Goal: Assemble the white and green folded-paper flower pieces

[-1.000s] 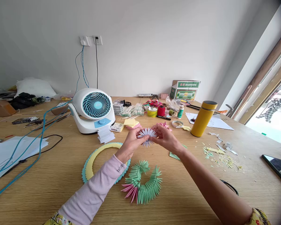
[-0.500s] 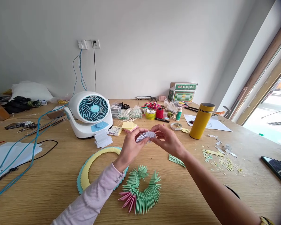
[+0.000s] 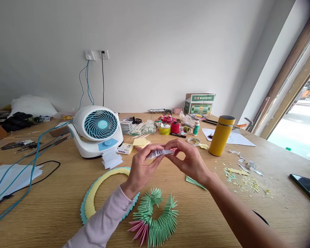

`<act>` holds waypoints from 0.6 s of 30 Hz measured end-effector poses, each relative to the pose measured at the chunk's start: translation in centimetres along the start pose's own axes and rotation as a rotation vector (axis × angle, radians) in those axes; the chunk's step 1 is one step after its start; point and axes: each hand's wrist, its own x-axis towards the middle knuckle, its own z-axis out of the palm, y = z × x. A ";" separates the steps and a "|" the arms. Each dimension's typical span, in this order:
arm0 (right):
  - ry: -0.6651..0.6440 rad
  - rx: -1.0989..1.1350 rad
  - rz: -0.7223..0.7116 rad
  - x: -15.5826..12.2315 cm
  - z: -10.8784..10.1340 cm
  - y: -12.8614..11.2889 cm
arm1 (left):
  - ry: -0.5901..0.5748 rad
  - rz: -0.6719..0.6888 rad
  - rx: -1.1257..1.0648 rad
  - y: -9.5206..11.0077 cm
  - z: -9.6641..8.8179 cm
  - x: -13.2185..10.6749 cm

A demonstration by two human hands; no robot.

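Both hands hold a small pleated white paper piece [image 3: 157,153] above the table, its folds fanned out edge to edge. My left hand [image 3: 142,167] pinches its left side between thumb and fingers. On its right end, my right hand [image 3: 189,158] closes with thumb and fingertips. Below them lies a curved chain of green and pink folded paper pieces [image 3: 162,224], with a gap at its top. Partly behind my left forearm is a yellow and blue paper ring [image 3: 93,196]. A stack of green paper strips [image 3: 195,182] rests below my right wrist.
A white fan [image 3: 98,131] stands at the back left, with folded white papers [image 3: 111,159] beside it. On the right are a yellow flask [image 3: 221,136], paper scraps [image 3: 253,181] and a phone [image 3: 306,187]. Blue cables [image 3: 37,148] cross the left side.
The pleated paper has tilted, showing flatter and more edge-on between my hands. Both hands keep their pinch. The camera view has shifted slightly.
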 end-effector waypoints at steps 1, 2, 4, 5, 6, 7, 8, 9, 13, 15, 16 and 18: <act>0.002 -0.008 -0.015 0.0 -0.1 -0.1 | 0.007 0.009 -0.011 0.0 0.0 0.0; 0.006 -0.016 -0.029 0.0 -0.1 -0.1 | 0.015 0.017 -0.023 0.1 0.0 -0.1; 0.011 -0.028 -0.049 0.0 -0.2 -0.3 | 0.025 0.037 -0.032 0.2 0.0 -0.1; 0.010 -0.032 -0.054 0.0 -0.3 -0.3 | 0.026 0.050 -0.029 0.2 -0.1 -0.1; 0.009 -0.035 -0.058 0.0 -0.3 -0.4 | 0.024 0.061 -0.022 0.3 -0.1 -0.1; 0.006 -0.038 -0.059 0.0 -0.3 -0.4 | 0.022 0.068 -0.016 0.4 -0.1 -0.1; 0.003 -0.041 -0.059 0.0 -0.3 -0.5 | 0.019 0.068 -0.013 0.4 -0.1 -0.1; -0.002 -0.047 -0.055 0.0 -0.3 -0.5 | 0.017 0.056 -0.018 0.4 0.0 -0.1; -0.071 -0.061 0.037 0.1 -0.5 -0.4 | 0.013 -0.137 -0.117 -0.2 0.1 0.1; -0.143 -0.033 0.138 0.2 -1.0 0.2 | 0.026 -0.290 -0.162 -0.8 0.1 0.3; -0.169 -0.011 0.198 0.3 -1.5 0.7 | 0.034 -0.365 -0.176 -1.2 0.0 0.3; -0.124 0.027 0.311 0.2 -2.6 2.3 | 0.031 -0.512 -0.197 -1.9 -0.2 0.4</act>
